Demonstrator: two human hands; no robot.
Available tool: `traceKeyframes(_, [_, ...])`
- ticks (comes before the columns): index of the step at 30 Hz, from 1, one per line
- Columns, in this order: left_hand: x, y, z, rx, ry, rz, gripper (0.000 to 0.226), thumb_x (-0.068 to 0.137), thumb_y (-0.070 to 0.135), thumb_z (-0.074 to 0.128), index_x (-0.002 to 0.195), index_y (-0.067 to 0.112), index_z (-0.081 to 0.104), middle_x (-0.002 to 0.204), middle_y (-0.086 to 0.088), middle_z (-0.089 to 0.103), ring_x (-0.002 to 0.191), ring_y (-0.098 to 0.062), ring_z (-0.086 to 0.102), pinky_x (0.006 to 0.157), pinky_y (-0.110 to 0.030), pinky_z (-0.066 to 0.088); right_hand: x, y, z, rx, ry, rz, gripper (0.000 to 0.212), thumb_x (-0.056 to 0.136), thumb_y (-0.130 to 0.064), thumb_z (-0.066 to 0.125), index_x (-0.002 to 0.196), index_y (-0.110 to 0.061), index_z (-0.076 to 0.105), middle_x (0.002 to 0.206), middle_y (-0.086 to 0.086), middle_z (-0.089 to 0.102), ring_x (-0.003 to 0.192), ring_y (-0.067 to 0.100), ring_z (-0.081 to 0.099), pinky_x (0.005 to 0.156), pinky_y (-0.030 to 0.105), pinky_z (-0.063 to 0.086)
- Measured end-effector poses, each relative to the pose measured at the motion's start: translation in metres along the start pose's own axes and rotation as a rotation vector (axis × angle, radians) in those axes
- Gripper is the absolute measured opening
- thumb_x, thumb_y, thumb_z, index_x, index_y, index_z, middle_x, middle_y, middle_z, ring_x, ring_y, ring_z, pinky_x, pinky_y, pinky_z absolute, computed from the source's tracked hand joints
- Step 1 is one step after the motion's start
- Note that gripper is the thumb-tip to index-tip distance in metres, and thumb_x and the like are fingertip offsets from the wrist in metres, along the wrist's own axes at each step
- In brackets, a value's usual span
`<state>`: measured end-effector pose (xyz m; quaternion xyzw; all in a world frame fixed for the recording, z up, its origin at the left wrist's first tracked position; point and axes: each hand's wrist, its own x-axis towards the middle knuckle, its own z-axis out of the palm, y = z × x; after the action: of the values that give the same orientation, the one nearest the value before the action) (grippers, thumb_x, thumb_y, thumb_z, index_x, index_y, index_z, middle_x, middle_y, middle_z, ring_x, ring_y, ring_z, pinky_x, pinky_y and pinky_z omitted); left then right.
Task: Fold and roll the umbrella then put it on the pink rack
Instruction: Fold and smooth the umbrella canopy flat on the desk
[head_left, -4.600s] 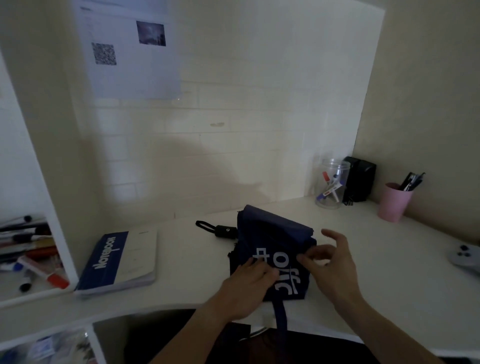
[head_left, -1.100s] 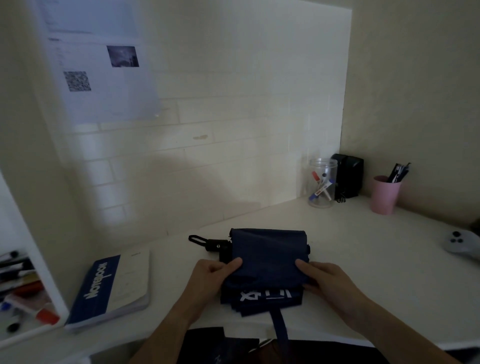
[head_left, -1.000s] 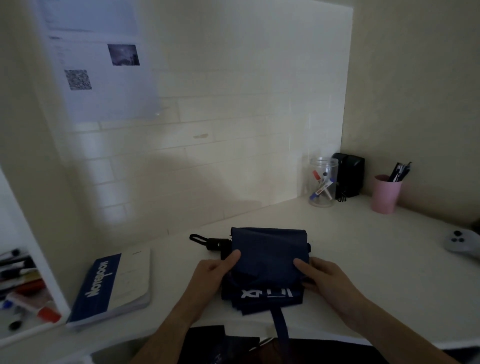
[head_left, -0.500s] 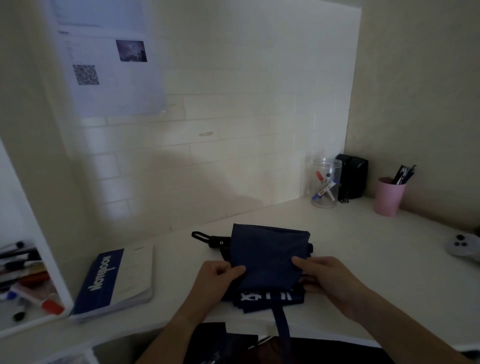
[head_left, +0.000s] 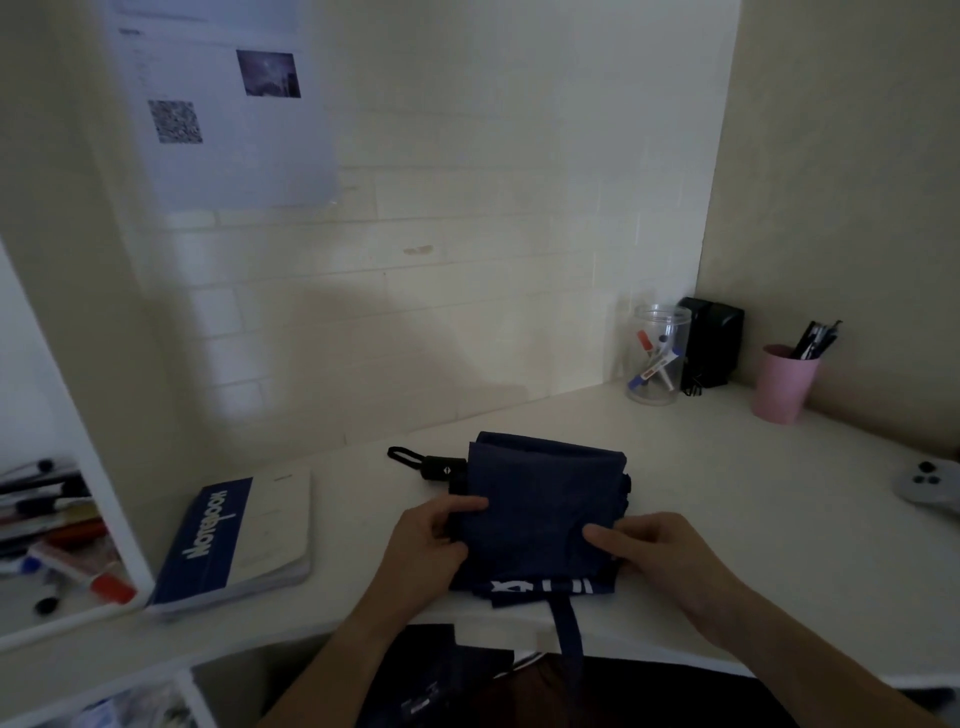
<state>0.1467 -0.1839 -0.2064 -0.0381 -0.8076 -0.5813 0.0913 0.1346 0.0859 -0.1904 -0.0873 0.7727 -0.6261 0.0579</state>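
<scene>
A: Where is the umbrella (head_left: 540, 512) seen?

B: It is laid flat on the white bench (head_left: 727, 499), near the front edge, folded into a dark blue slab. White lettering is shown along its near edge, and a dark strap (head_left: 567, 631) is hung from it over the bench's edge. Its black handle (head_left: 441, 469), with a loop (head_left: 404, 456), is pointed out to the left.

A: And the hands?

B: The left hand (head_left: 428, 548) is set on the umbrella's left edge, with the fabric pinched between thumb and curled fingers (head_left: 447, 530). The right hand (head_left: 657, 553) is placed at the right edge, its thumb laid on top of the cloth and its fingers curled round the fold. Both edges are thus gripped.

A: What else is carried on the bench?

B: A notebook (head_left: 234, 540) with a blue cover band is laid well to the left of the umbrella. A clear jar (head_left: 657, 356) holding markers is stood at the back, with a black box (head_left: 714, 340) just beside it. A pink cup (head_left: 785, 383) with pens is stood farther right. A grey controller (head_left: 930, 486) is partly cut off at the right edge. A printed sheet (head_left: 223, 104) is fixed to the wall, and markers (head_left: 52, 519) are heaped on a shelf at far left.
</scene>
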Motion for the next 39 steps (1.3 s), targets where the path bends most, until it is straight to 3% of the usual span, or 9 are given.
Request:
traceKeyframes(6, [-0.005,0.013,0.005,-0.092,0.121,-0.001,0.005,0.086,0.021,0.079,0.091,0.021,0.083,0.089,0.01,0.079,0.086,-0.002,0.073,0.073,-0.016,0.057,0.002,0.006,0.0,-0.152,0.064,0.028,0.051,0.081,-0.045,0.076,0.054,-0.008,0.054,0.056,0.004,0.058,0.057,0.01,0.051,0.065,0.026,0.038])
traceKeyframes(9, [-0.005,0.009,0.003,-0.095,0.111,-0.04,0.018,0.082,0.016,0.084,0.098,0.021,0.08,0.1,0.006,0.077,0.086,-0.007,0.074,0.074,-0.02,0.06,-0.002,0.007,-0.006,-0.321,0.109,0.025,0.048,0.082,-0.038,0.079,0.047,-0.022,0.051,0.045,-0.013,0.051,0.046,0.001,0.045,0.056,0.022,0.034])
traceKeyframes(17, [-0.008,-0.002,-0.004,0.03,-0.155,-0.084,0.055,0.084,0.002,0.078,0.132,0.02,0.061,0.132,0.004,0.058,0.103,-0.018,0.071,0.088,-0.031,0.061,-0.013,-0.008,-0.006,-0.838,-0.015,0.058,0.032,0.076,-0.045,0.08,0.073,-0.014,0.072,0.085,-0.002,0.067,0.078,0.008,0.063,0.059,0.011,0.04])
traceKeyframes(22, [-0.008,-0.003,-0.004,0.063,-0.206,-0.053,0.063,0.086,0.004,0.077,0.141,0.024,0.054,0.142,0.005,0.052,0.11,-0.016,0.068,0.094,-0.031,0.058,-0.013,-0.024,0.011,-0.837,0.388,-0.572,0.015,0.085,-0.036,0.073,0.095,-0.031,0.065,0.094,-0.017,0.058,0.087,0.002,0.055,0.076,0.017,0.044])
traceKeyframes(27, [-0.012,0.0,-0.008,0.021,-0.219,-0.091,0.059,0.089,-0.007,0.068,0.14,0.02,0.052,0.136,-0.001,0.054,0.106,-0.014,0.068,0.081,-0.021,0.058,0.001,0.006,0.033,-1.145,-0.11,-0.62,0.054,0.1,-0.05,0.035,0.151,-0.033,0.039,0.162,-0.005,0.032,0.152,0.019,0.023,0.124,0.034,0.02])
traceKeyframes(29, [-0.014,0.0,-0.013,-0.016,-0.22,-0.112,0.061,0.089,-0.011,0.065,0.14,0.019,0.049,0.139,-0.004,0.053,0.106,-0.016,0.069,0.081,-0.024,0.059,0.001,0.026,0.034,-1.214,-0.247,-0.515,0.057,0.104,-0.055,0.021,0.158,-0.038,0.011,0.167,-0.01,-0.007,0.153,0.012,-0.014,0.121,0.027,-0.011])
traceKeyframes(32, [-0.021,0.003,-0.014,0.05,-0.186,-0.105,0.064,0.089,-0.011,0.061,0.139,0.026,0.043,0.143,-0.002,0.046,0.102,-0.009,0.065,0.085,-0.026,0.059,-0.003,0.035,0.035,-1.228,-0.327,-0.468,0.053,0.106,-0.053,0.013,0.155,-0.045,-0.003,0.162,-0.016,-0.023,0.147,0.005,-0.031,0.117,0.023,-0.019])
traceKeyframes(36, [-0.024,0.007,0.0,0.619,0.096,0.497,0.059,0.091,-0.002,0.055,0.142,0.026,0.047,0.159,-0.001,0.025,0.141,-0.006,0.032,0.119,-0.027,0.031,-0.001,0.036,0.039,-1.271,-0.355,-0.459,0.055,0.105,-0.057,0.009,0.155,-0.043,-0.009,0.161,-0.016,-0.025,0.147,0.007,-0.032,0.123,0.03,-0.014])
traceKeyframes(39, [-0.018,-0.007,0.013,0.848,-0.132,0.69,0.043,0.107,0.024,0.037,0.15,0.02,0.046,0.159,0.001,0.039,0.151,-0.01,0.027,0.12,-0.029,0.033,-0.003,0.031,0.037,-1.215,-0.385,-0.408,0.065,0.104,-0.057,0.014,0.155,-0.03,-0.017,0.162,-0.017,-0.024,0.147,0.002,-0.029,0.126,0.032,-0.006])
